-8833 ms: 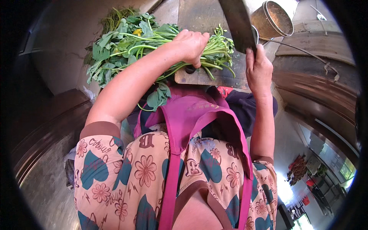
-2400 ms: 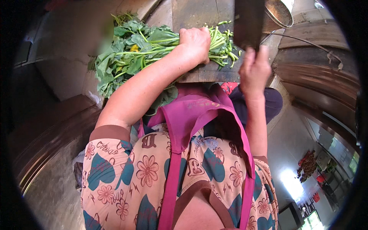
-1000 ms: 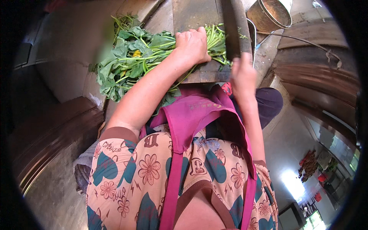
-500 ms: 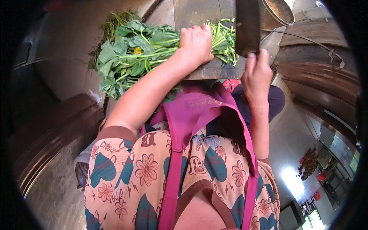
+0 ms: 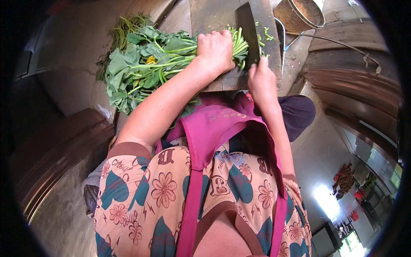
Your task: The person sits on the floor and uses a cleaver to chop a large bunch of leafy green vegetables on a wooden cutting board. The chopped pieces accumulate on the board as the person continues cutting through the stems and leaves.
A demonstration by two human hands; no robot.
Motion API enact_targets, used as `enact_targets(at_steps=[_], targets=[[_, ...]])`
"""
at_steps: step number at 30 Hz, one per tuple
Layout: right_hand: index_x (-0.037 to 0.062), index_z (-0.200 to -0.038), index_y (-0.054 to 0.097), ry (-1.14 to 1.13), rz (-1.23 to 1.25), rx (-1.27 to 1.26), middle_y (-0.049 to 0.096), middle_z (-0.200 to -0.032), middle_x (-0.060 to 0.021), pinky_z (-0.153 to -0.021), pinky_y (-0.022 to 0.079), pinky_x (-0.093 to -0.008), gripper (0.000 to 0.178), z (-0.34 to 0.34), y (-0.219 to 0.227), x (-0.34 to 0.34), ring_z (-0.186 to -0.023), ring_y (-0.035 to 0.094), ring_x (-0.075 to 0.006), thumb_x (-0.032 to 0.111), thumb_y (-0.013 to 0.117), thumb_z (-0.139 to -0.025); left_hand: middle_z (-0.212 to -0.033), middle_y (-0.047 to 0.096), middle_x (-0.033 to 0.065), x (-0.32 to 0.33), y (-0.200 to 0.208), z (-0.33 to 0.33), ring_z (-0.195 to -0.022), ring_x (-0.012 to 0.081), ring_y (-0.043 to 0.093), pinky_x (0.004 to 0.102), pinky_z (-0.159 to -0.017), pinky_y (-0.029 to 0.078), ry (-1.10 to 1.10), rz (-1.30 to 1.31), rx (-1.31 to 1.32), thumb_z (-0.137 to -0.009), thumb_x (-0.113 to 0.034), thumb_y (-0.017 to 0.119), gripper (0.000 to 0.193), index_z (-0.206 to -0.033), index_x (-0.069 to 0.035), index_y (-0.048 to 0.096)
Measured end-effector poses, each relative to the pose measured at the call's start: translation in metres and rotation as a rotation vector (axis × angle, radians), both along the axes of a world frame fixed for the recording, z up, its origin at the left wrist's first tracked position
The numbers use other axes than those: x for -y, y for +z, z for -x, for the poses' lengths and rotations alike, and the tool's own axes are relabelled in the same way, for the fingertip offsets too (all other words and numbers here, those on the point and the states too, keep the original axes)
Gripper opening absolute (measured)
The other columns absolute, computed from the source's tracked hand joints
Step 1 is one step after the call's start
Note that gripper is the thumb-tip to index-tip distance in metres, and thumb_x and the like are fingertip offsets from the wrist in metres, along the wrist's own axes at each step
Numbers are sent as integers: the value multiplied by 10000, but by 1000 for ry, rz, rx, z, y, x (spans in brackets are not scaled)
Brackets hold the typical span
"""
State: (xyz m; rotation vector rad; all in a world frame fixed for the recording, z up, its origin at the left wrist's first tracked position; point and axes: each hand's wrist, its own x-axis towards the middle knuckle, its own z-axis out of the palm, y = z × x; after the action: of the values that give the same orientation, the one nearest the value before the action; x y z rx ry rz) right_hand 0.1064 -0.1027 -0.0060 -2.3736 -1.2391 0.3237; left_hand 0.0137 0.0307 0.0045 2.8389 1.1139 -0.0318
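On wooden board [image 5: 218, 17] in front of me: leafy greens bunch [image 5: 171, 47], stems pointing R, leaves hanging past board's L edge. My L hand [image 5: 216, 51] clenched round stems; R hand [image 5: 262, 79] gripping cleaver [image 5: 249, 32]. ½ sec ago blade was up, R of stem ends; now it's down right beside them, short cut bits [image 5: 268, 36] on far side. Prob. another slice done or nearly, trimming going OK. Leaves broad, dull green, bit limp, w/ yellow spot; stems pale green.
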Motion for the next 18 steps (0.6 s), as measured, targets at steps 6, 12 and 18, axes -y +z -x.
enact_targets(at_steps=[6, 12, 18], targets=[[1, -956, 422, -46, -114, 57, 603, -717, -297, -600, 474, -556, 176, -7, 45, 4, -677, 602, -477, 168, 476, -933, -890, 658, 185, -2, 7, -2, -813, 324, 675, 419, -768, 521, 2, 19, -5, -565, -389, 822, 633, -992, -7, 551], [-23, -933, 419, 79, 22, 67, 606, -712, -303, -630, 500, -544, 176, -6, 9, -15, -692, 614, -474, 144, 472, -913, -916, 654, 194, 0, 1, 2, -837, 318, 675, 418, -776, 520, 30, 17, -8, -588, -400, 806, 629, -1004, -5, 545], [-2, -938, 403, -34, -67, 75, 595, -690, -286, -619, 480, -550, 157, -1, 56, -3, -681, 606, -468, 145, 457, -927, -927, 653, 184, -1, 4, 1, -859, 319, 671, 431, -786, 508, 34, 23, 14, -577, -386, 810, 634, -1017, -13, 544]])
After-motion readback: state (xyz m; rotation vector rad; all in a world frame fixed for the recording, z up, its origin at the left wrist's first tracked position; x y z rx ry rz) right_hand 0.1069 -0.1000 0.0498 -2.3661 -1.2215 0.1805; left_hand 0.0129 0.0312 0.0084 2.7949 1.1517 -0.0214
